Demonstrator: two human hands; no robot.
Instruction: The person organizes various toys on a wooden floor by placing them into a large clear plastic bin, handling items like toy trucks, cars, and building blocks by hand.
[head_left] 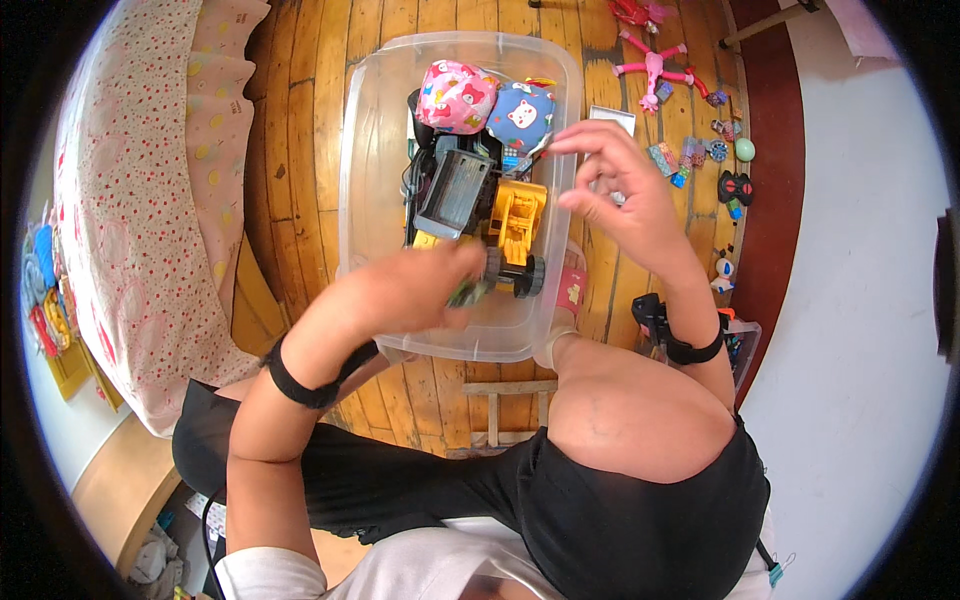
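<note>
Over the near left side of a clear plastic storage bin (pixel 357 200), my left hand (pixel 415 290) is curled, its fingers slightly blurred. Against those fingers shows a small green and dark thing (pixel 468 293), too blurred to name. My right hand (pixel 625 190) hovers at the bin's right rim, thumb and fingers apart, with nothing visible in it. Inside the bin lie a yellow toy vehicle (pixel 518 215) with black wheels and a toy truck with a dark grey bed (pixel 460 190). Behind them sit a pink patterned cloth bundle (pixel 457 97) and a blue one with a bear face (pixel 522 115).
On the wooden floor (pixel 300 130) at the right are a pink long-limbed toy (pixel 653 68), small colourful blocks (pixel 690 152), a pale green egg-shaped thing (pixel 745 149) and a black-and-red controller (pixel 735 188). A cloth-covered bed (pixel 150 200) stands left. A wooden stool frame (pixel 510 388) is below the bin.
</note>
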